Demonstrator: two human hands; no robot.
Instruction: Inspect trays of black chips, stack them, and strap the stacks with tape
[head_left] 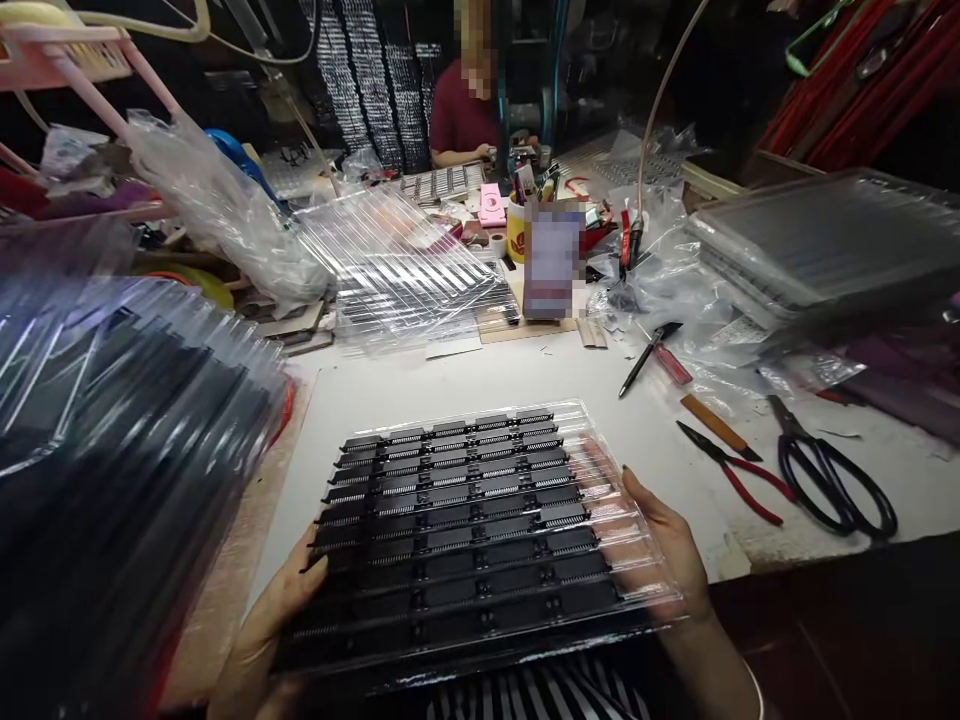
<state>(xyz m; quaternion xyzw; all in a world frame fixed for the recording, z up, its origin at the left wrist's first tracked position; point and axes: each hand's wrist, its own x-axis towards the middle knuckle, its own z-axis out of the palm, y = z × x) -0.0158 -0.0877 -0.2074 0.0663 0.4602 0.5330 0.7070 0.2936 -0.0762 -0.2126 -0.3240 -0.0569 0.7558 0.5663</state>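
Observation:
A clear plastic tray (634, 560) filled with rows of black parts with fine metal pins, which look like connectors (480, 487), is held tilted above the white worktop near my body. My left hand (277, 600) grips its left edge, thumb on top. At the right edge my right hand (667, 545) holds it, with fingers showing through the clear plastic from underneath. Both hands are closed on the tray's sides.
To the left rises a stack of filled clear trays (127, 480). More clear trays (397, 270) lie at the back. Pliers (739, 470), scissors (829, 475), a pen (645, 360) and a wooden-handled blade (716, 425) lie right. A person (465, 110) sits opposite.

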